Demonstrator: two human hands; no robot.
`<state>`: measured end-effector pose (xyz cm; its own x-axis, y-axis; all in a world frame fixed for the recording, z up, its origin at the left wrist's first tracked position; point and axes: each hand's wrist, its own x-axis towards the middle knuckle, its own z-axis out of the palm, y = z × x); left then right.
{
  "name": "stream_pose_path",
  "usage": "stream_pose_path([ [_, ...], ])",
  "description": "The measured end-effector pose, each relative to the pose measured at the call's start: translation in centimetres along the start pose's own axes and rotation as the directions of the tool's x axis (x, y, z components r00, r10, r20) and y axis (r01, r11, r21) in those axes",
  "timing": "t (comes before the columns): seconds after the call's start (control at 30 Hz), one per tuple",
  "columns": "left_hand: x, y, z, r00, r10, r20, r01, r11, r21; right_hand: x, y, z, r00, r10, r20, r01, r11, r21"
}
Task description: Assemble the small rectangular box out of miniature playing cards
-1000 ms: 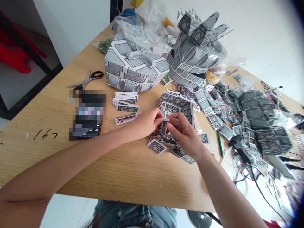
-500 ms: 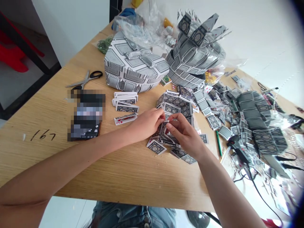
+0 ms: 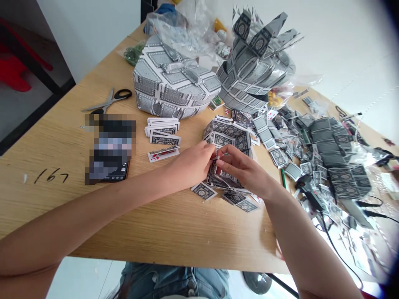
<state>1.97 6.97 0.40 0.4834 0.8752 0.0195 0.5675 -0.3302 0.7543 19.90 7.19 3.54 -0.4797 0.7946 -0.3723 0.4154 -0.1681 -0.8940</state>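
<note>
Here, the left hand (image 3: 193, 162) and right hand (image 3: 241, 170) met fingertip to fingertip, both pinched on a folded playing card (image 3: 215, 165) at the near edge of a half-built card shell (image 3: 229, 139) on the desk (image 3: 162, 224); seating the card seemingly called for a careful push.

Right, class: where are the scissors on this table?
The scissors lie at the table's far left, beyond the phone and left of the domed card model.
</note>
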Motion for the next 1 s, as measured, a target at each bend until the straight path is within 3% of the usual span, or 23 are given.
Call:
stream_pose_path([
  [0.1,-0.4,0.3,-1.2,0.990,-0.027,0.140,0.027,1.000,0.000,0.0,0.0,-0.2,1.000,-0.002,0.015,0.003,1.000,-0.030],
  [0.23,-0.9,0.2,-1.7,0.934,-0.078,0.349,0.083,0.997,-0.001,0.1,0.0,-0.5,1.000,0.023,0.004,-0.022,0.995,-0.092],
  [0.33,-1.1,-0.1,-0.4,0.963,-0.074,0.260,0.102,0.990,-0.097,0.2,0.3,-0.5,0.999,0.046,-0.028,-0.049,0.992,-0.120],
  [0.5,-1.0,-0.9,2.3,0.999,-0.003,0.049,0.013,0.978,-0.210,-0.2,1.1,0.4,0.995,0.003,-0.099,-0.019,0.987,-0.157],
  [0.73,-1.2,-1.2,2.6,0.999,0.047,0.012,-0.042,0.963,-0.267,-0.9,1.7,1.2,0.974,-0.073,-0.214,0.002,0.949,-0.315],
  [1.0,-1.0,-1.1,2.8,0.999,0.036,-0.020,-0.040,0.972,-0.230,-0.9,1.6,1.5,0.956,-0.127,-0.264,0.044,0.954,-0.298],
])
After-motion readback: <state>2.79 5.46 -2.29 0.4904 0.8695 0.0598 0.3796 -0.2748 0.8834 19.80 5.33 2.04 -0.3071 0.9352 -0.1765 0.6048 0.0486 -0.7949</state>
